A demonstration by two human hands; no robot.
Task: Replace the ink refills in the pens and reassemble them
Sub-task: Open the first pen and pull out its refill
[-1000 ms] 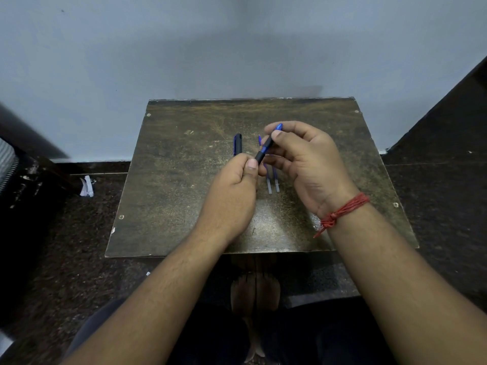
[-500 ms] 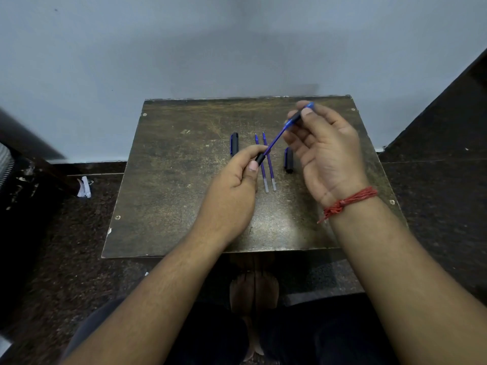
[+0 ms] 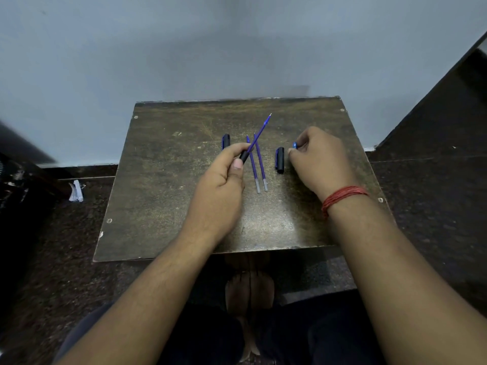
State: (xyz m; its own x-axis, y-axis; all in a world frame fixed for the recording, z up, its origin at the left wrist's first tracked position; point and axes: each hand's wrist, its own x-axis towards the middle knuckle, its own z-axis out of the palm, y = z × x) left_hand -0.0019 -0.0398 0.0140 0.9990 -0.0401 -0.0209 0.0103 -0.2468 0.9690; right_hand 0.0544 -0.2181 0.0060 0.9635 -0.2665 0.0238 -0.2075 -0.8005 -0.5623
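Note:
My left hand (image 3: 224, 180) grips the black pen barrel (image 3: 244, 156), and its blue refill (image 3: 261, 131) sticks out bare, pointing up and to the right. Low over the table's right side, my right hand (image 3: 320, 160) pinches the blue tip section (image 3: 294, 145) taken off the pen. Two loose blue refills (image 3: 257, 164) lie side by side on the middle of the table, under the held pen. One black cap (image 3: 280, 159) lies just left of my right hand. Another black pen part (image 3: 225, 141) lies behind my left hand's fingers.
The work surface is a small, worn dark wooden table (image 3: 163, 185) against a pale wall. A scrap of white paper (image 3: 76, 191) lies on the dark floor to the left. My feet (image 3: 249, 291) show below the table's near edge.
My right hand pulled the blue tip section off the pen and carried it down to the right, next to the cap. The refill now stands bare in the barrel.

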